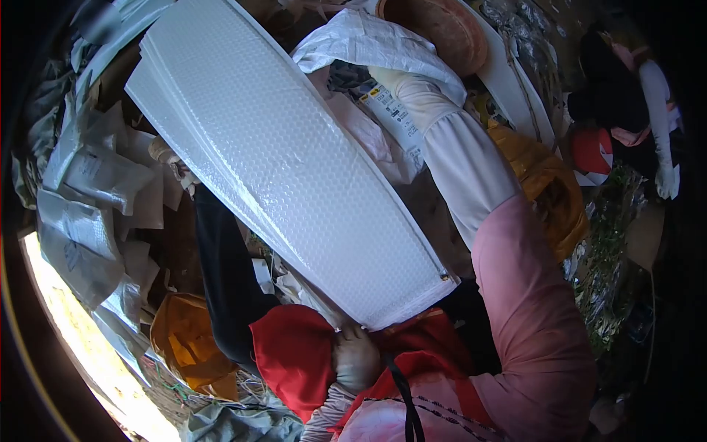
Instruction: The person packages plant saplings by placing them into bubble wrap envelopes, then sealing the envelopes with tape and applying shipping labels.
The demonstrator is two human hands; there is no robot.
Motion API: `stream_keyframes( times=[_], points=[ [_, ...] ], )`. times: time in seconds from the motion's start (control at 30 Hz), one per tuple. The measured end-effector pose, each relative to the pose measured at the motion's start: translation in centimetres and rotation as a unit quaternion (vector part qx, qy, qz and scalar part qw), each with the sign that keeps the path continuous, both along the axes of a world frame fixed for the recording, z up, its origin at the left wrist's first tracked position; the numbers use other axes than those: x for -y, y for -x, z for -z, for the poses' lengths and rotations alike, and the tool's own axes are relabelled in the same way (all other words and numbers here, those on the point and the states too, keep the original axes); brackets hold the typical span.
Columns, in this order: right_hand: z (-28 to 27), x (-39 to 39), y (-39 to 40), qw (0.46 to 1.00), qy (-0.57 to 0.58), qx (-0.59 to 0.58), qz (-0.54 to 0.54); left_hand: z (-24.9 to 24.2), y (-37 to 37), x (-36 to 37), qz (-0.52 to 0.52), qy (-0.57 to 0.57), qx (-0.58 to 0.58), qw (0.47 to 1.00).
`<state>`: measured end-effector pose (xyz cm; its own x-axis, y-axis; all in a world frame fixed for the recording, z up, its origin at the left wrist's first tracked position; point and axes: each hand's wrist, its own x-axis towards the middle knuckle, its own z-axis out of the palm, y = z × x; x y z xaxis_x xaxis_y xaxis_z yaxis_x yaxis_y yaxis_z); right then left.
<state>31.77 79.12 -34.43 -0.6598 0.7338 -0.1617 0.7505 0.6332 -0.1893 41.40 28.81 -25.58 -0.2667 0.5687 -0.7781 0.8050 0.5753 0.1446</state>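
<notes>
Inside white sack (372,43), right hand (407,90)

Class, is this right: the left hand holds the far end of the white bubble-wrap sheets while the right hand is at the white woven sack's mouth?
No: the head view shows the left hand holding the near end of the white bubble-wrap sheets; the rest stands.

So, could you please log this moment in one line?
left hand: at edge of bubble wrap | right hand: in mouth of white sack | grips: unclear
</notes>
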Motion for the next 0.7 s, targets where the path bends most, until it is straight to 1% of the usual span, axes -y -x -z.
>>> stream_keyframes(
  times=[0.03,0.1,0.13,0.17,0.2,0.27,0.3,0.33,0.37,0.4,0.47,0.53,0.6,0.67,0.7],
  points=[
    [-1.9,0.5,-0.5,0.999,0.028,-0.020,-0.012,1.2,0.4,0.8,0.102,-0.055,0.015,0.993],
    [-5.8,1.9,-1.8,0.994,0.072,-0.073,-0.047,3.8,0.0,0.2,0.181,0.045,0.057,0.981],
    [-7.8,2.8,-2.8,0.989,0.073,-0.109,-0.067,5.1,-0.2,-0.3,0.223,0.094,0.075,0.967],
    [-10.1,4.0,-4.1,0.983,0.064,-0.147,-0.086,6.3,-0.5,-0.3,0.154,0.038,0.079,0.984],
    [-11.8,4.8,-5.8,0.975,0.029,-0.191,-0.114,7.6,-0.9,0.4,0.088,-0.019,0.084,0.992],
    [-14.5,6.2,-10.4,0.949,-0.049,-0.266,-0.161,13.1,-1.5,4.5,-0.023,-0.030,0.195,0.980],
    [-15.5,6.4,-13.6,0.951,0.017,-0.285,-0.121,14.4,-1.7,5.0,0.010,-0.021,0.206,0.978],
    [-16.4,6.6,-16.9,0.945,0.079,-0.307,-0.077,14.2,-1.9,4.3,0.072,-0.004,0.197,0.978],
    [-18.1,6.9,-20.5,0.961,0.139,-0.238,-0.010,13.6,-2.0,3.5,0.126,0.006,0.181,0.975],
    [-19.6,7.3,-24.4,0.963,0.201,-0.170,0.058,12.8,-2.4,2.7,0.168,0.008,0.171,0.971],
    [-20.3,8.5,-31.8,0.928,0.316,-0.139,0.139,10.3,-3.2,0.8,0.231,0.006,0.152,0.961],
    [-18.7,9.3,-37.8,0.919,0.345,0.042,0.186,7.0,-3.8,-0.4,0.263,-0.011,0.156,0.952],
    [-16.6,11.2,-41.8,0.938,0.265,0.110,0.196,3.2,-4.7,-1.3,0.263,-0.041,0.185,0.946],
    [-11.7,12.1,-44.1,0.955,0.171,0.082,0.227,-0.9,-5.5,-2.3,0.238,-0.076,0.236,0.939],
    [-9.4,12.3,-44.9,0.961,0.120,0.068,0.240,-1.6,-6.1,-2.1,0.239,-0.093,0.247,0.934]
  ],
)
